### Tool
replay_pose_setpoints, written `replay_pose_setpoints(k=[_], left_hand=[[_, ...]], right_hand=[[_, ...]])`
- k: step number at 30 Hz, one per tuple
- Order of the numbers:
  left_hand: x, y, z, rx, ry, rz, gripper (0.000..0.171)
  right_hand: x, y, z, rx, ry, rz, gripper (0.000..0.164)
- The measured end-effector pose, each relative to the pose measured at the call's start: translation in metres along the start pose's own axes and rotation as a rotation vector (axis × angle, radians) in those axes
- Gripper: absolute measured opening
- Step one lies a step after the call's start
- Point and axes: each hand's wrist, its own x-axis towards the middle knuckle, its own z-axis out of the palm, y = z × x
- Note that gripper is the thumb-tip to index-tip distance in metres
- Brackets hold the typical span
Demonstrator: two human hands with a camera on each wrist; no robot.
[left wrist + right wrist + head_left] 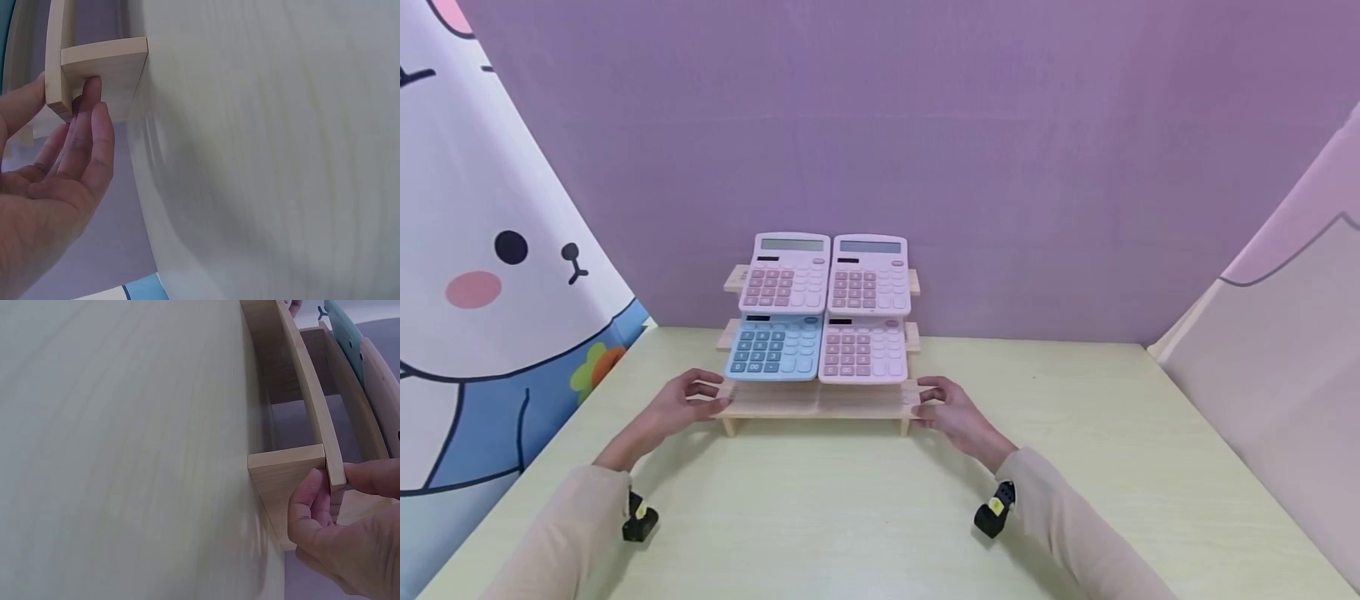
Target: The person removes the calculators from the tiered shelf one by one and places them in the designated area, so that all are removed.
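A tiered wooden display rack (816, 402) stands on the table, its lowest shelf bare. My left hand (679, 404) grips the left end of that shelf; in the left wrist view the thumb is on one side of the board (56, 75) and the fingers are on the other, near the leg. At the opposite end my right hand (953, 414) pinches the board (320, 419) between thumb and curled fingers. Two pink calculators (868, 279) lean on the top tier. Below them sit a blue calculator (775, 350) and another pink calculator (863, 352), their displays hidden.
Behind the rack rises a purple cloth backdrop (1037, 183). A cartoon-printed cloth (490, 208) hangs at the left, and a pale pink and white one (1277, 358) at the right. The light wooden table (850, 517) extends in front of and beside the rack.
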Motion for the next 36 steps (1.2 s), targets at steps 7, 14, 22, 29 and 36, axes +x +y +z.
replay_pose_setpoints(k=[7, 14, 22, 29, 36], left_hand=[[-0.0023, 0.0003, -0.0012, -0.025, -0.008, 0.004, 0.067], [-0.0057, 0.0011, -0.0025, -0.048, -0.006, 0.018, 0.063], [-0.0043, -0.0008, -0.0027, -0.069, -0.015, 0.039, 0.063], [-0.0019, -0.0049, -0.0022, -0.126, -0.009, 0.058, 0.060], [-0.0014, -0.0073, -0.0007, -0.189, -0.015, 0.087, 0.058]], right_hand=[[-0.0012, -0.0004, 0.0008, 0.002, -0.032, -0.012, 0.054], [-0.0007, 0.0009, 0.0012, -0.002, -0.052, -0.012, 0.055], [-0.0026, -0.0020, 0.0003, -0.007, -0.048, -0.012, 0.056], [-0.0034, -0.0030, 0.0001, -0.013, -0.054, -0.001, 0.056], [-0.0036, -0.0017, -0.0016, -0.029, -0.049, -0.002, 0.055]])
